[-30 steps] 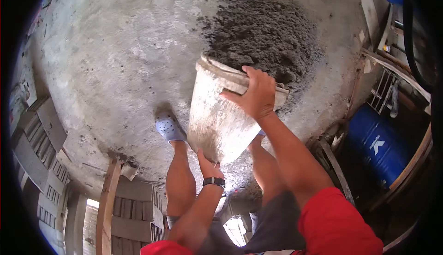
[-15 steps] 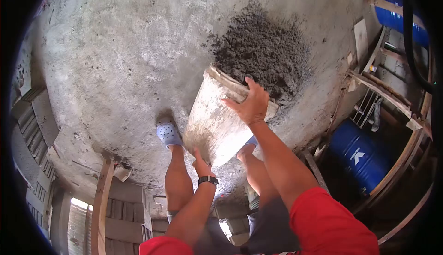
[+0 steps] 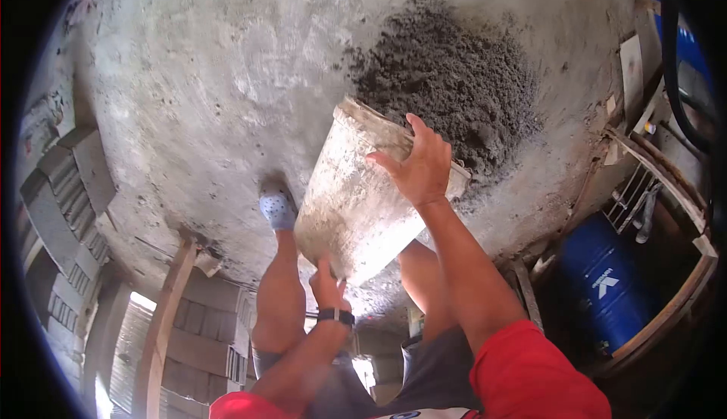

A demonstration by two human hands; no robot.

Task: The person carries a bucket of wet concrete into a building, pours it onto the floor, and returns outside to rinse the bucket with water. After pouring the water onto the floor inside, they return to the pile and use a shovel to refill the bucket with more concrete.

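Observation:
A white, dirt-crusted bucket [image 3: 356, 184] is tipped on its side above the floor, its mouth turned away from me. Dark damp sand or mortar mix [image 3: 454, 78] lies heaped on the concrete just beyond the rim. My right hand [image 3: 420, 165] grips the bucket's side close to the rim, thumb and fingers apart across it. At the base, my left hand [image 3: 327, 286] is closed round the bottom edge, its fingertips partly hidden. A dark watch sits on the left wrist. The inside of the bucket is out of sight.
Bare concrete floor [image 3: 204, 101] spreads ahead and left. A blue drum [image 3: 602, 282] stands at right behind a wooden frame [image 3: 659, 317]. Stacked grey hollow blocks [image 3: 64, 222] and a wooden post [image 3: 166, 320] are on the left. My foot in a light-blue clog [image 3: 278, 208] is beside the bucket.
The bucket's base has shifted slightly toward me and left, with both hands still on it. The heap beyond the rim looks wider. My view has turned a little.

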